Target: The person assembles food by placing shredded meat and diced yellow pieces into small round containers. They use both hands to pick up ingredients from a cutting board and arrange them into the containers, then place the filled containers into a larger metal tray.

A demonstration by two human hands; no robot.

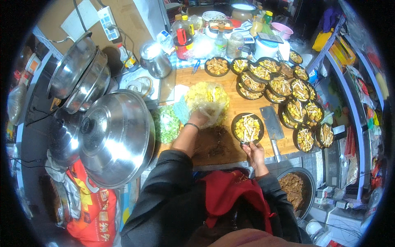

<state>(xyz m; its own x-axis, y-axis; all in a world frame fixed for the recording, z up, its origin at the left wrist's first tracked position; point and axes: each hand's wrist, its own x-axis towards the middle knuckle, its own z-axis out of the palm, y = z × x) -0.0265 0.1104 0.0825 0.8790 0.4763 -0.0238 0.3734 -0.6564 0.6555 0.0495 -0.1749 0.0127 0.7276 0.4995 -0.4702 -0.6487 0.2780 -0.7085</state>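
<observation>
My left hand (200,117) reaches to the pile of yellow diced food (201,92) on the wooden board (230,99). Clear plastic (212,112), a glove or a bag, covers its fingers, so their pose is hidden. With the fingers of my right hand (254,151) I grip the near rim of a black bowl (233,132). Yellow pieces fill that bowl, topped with pale strips. Just right of it a cleaver (271,121) lies flat, its handle toward me. Chopped green vegetables (167,122) in clear plastic lie left of my left hand.
Several filled black bowls (282,86) are stacked at the board's right. A large metal lid (117,136) and metal basins (84,78) crowd the left. Bottles (182,39) and jars line the back. A tub of brown food (297,191) stands low at right.
</observation>
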